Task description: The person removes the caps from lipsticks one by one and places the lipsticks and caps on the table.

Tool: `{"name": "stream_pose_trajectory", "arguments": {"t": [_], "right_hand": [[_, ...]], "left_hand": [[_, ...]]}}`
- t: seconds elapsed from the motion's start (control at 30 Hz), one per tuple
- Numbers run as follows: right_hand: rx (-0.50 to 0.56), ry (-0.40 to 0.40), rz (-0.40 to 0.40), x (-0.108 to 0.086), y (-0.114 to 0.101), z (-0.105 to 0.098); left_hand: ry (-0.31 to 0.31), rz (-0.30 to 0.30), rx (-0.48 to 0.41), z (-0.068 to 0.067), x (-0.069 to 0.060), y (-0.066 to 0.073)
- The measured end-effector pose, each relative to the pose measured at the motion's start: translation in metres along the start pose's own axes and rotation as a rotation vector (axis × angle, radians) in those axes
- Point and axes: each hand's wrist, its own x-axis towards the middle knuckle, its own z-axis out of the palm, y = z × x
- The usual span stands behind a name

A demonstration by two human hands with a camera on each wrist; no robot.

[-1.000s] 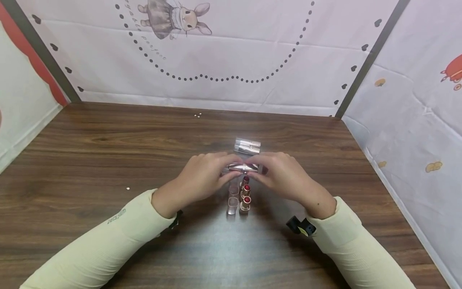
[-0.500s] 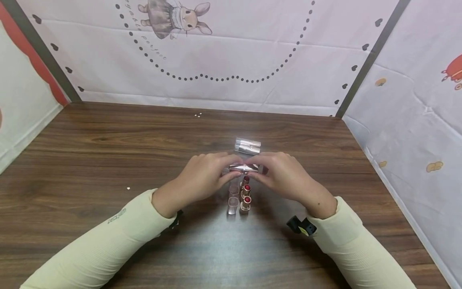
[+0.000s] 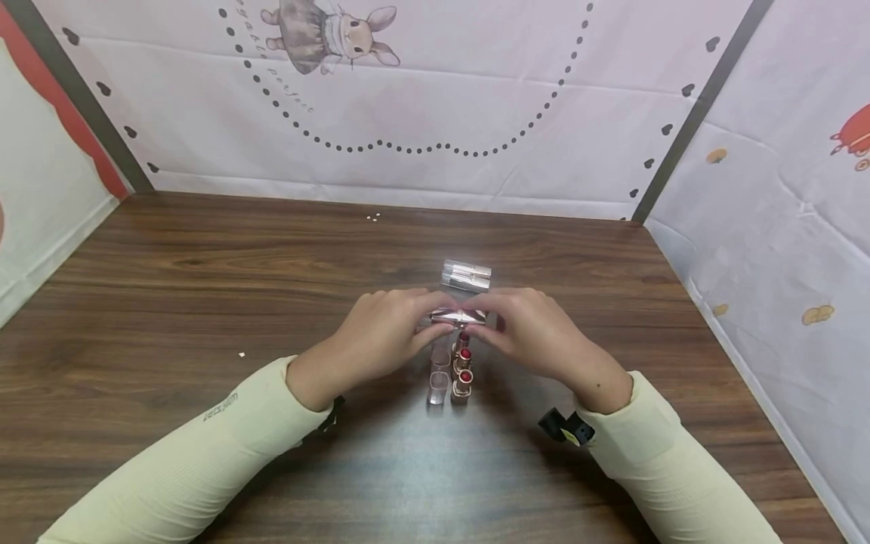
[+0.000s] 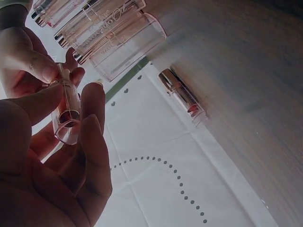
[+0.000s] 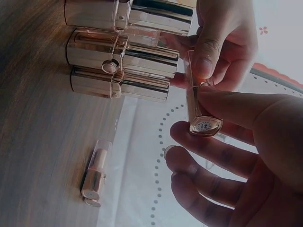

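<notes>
1. Farther off in the head view, two capped lipsticks [image 3: 466,276] lay on the wooden table [image 3: 204,302] before printed cloth [image 3: 435,98]. Uncapped lipsticks [image 3: 461,387] and clear caps [image 3: 438,385] stood nearer. Between, left hand [image 3: 384,332] and right hand [image 3: 540,332] held a shiny lipstick [image 3: 460,316].
2. Left wrist: left fingers pinched its capped end, dark red tip [image 4: 71,116] inside.
3. Right wrist: right thumb and forefinger pinched its base [image 5: 205,125], remaining fingers loosely bent.

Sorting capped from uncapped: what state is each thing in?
Pinkish tubular metal lipstick: held sideways by left hand and right hand, clear cap over one end
Three gold tubular metal lipsticks with red tips: upright, uncapped
Clear tubular plastic caps beside them: off, upright
Silvery tubular metal lipstick beyond: lying down, clear cover on; one or two unclear
</notes>
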Motion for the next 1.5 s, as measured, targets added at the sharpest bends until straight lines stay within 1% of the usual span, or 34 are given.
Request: {"name": "stream_pose_trajectory", "arguments": {"t": [0.17, 0.43, 0.9, 1.0, 1.13, 1.5], "right_hand": [[-0.001, 0.002, -0.004, -0.0002, 0.0002, -0.0005], [0.002, 0.002, -0.019, -0.0001, 0.0011, 0.0005], [0.008, -0.006, -0.028, -0.0005, 0.0020, -0.0007], [0.016, -0.014, -0.020, -0.0008, 0.0022, -0.0008], [0.018, -0.019, -0.014, -0.0005, 0.0019, -0.0007], [-0.009, -0.004, -0.011, -0.0003, 0.0003, 0.0003]], "left_hand": [[0.002, 0.006, -0.001, -0.0002, -0.0001, -0.0002], [-0.011, 0.018, 0.001, -0.0006, -0.0006, -0.0006], [-0.023, 0.016, -0.012, 0.0003, 0.0006, -0.0011], [-0.027, 0.017, -0.021, 0.0000, 0.0004, -0.0006], [-0.017, 0.014, -0.025, -0.0004, -0.0003, -0.0004], [-0.019, 0.007, -0.011, -0.0017, -0.0016, 0.0008]]}}
